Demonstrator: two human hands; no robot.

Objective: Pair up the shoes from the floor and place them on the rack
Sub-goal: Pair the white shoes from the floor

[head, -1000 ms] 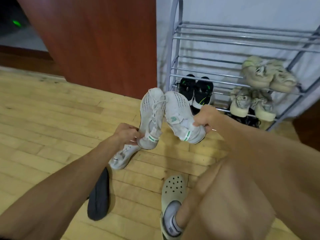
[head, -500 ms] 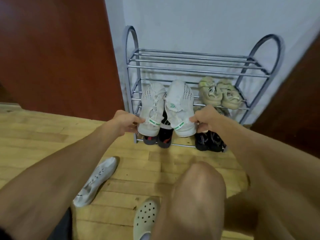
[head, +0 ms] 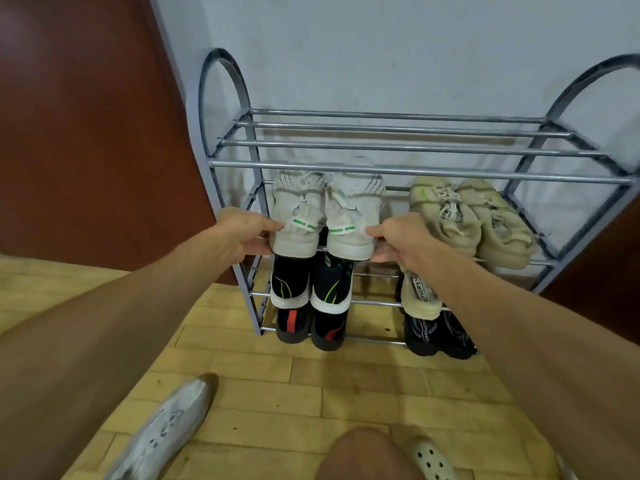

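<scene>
Left hand (head: 242,233) pinches the heel of one white sneaker (head: 298,216) — right hand (head: 401,244) pinches its mate (head: 353,220). Both shoes sit side by side, touching, at the left end of the rack (head: 415,171), second shelf down — beige pair (head: 474,220) at the right end.

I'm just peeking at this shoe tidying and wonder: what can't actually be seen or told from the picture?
- Head view: the right arm covers part of the beige shoe on the third shelf; any partner is hidden.
- The bottom edge cuts off the white shoe on the floor and the clog.
- The heel lettering on the black shoes is too small to read.
- Whether the white sneakers already rest on the rack is unclear.
</scene>
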